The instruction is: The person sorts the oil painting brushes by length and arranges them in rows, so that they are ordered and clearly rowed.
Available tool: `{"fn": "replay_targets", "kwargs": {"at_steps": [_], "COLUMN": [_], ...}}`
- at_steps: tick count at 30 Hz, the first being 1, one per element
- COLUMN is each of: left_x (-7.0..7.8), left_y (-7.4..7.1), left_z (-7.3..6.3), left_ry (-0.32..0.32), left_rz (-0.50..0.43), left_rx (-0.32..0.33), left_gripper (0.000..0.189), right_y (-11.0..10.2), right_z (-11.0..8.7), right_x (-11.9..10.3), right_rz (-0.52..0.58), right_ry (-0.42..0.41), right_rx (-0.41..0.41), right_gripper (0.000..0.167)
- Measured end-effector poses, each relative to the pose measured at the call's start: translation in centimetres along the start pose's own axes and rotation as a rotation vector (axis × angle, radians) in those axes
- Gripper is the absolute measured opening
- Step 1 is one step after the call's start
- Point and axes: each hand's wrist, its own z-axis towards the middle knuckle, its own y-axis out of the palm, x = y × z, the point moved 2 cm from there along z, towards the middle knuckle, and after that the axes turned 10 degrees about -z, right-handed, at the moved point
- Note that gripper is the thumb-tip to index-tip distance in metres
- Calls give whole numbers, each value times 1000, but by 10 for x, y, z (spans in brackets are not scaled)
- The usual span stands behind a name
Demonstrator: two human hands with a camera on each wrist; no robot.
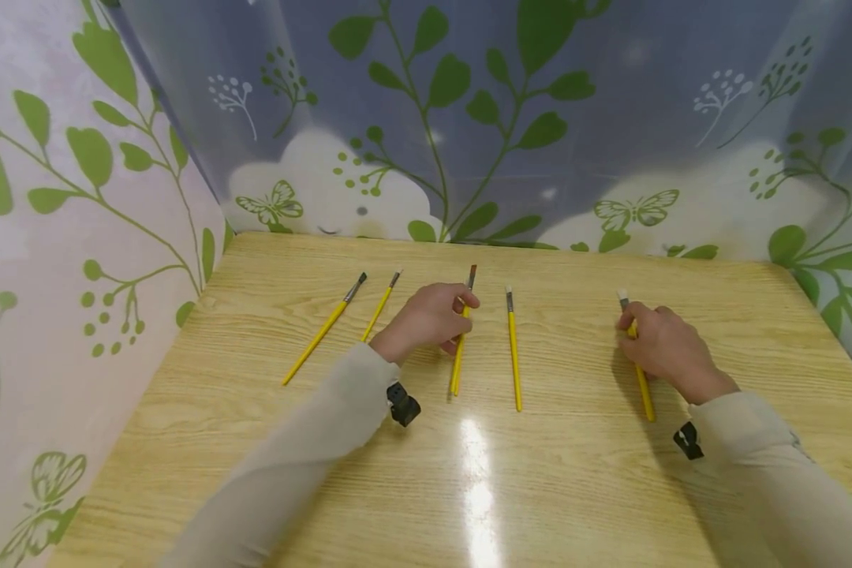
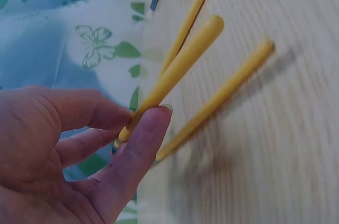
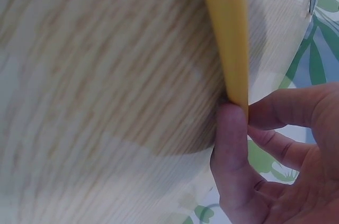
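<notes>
My left hand (image 1: 433, 315) pinches a yellow-handled paintbrush (image 2: 180, 65) between thumb and fingers. Just beside it another yellow paintbrush (image 2: 228, 94) lies on the table; in the head view their handles nearly overlap. Reddish-brown bristles (image 1: 472, 270) show past the left fingers, but I cannot tell which of these two brushes they belong to. Over on the right, my right hand (image 1: 670, 347) grips a thicker yellow paintbrush (image 1: 643, 390) with pale bristles pointing toward the wall. Its thumb and fingertips close on the handle in the right wrist view (image 3: 233, 49).
Between the hands lies a paintbrush (image 1: 514, 347) with white bristles. Left of the left hand are a dark-bristled paintbrush (image 1: 326, 335) and a thinner one (image 1: 383, 304), partly hidden by the wrist. The wooden table (image 1: 554, 489) meets a leaf-patterned backdrop (image 1: 483, 158) behind.
</notes>
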Motion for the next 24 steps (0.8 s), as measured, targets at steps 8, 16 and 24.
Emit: {"fn": "replay_targets", "kwargs": {"at_steps": [8, 16, 24], "left_x": [3, 4, 4], "left_y": [24, 41, 53], "left_z": [7, 10, 15], "left_ry": [6, -26, -30], "left_rz": [-19, -47, 3], "left_rx": [8, 39, 86], "left_gripper": [39, 37, 35], "right_y": [0, -2, -2], "right_z": [0, 0, -1], "right_x": [0, 0, 0], "right_rz": [0, 3, 7], "right_ry": [2, 4, 10], "right_rx": [6, 2, -6], "right_gripper": [36, 37, 37]}}
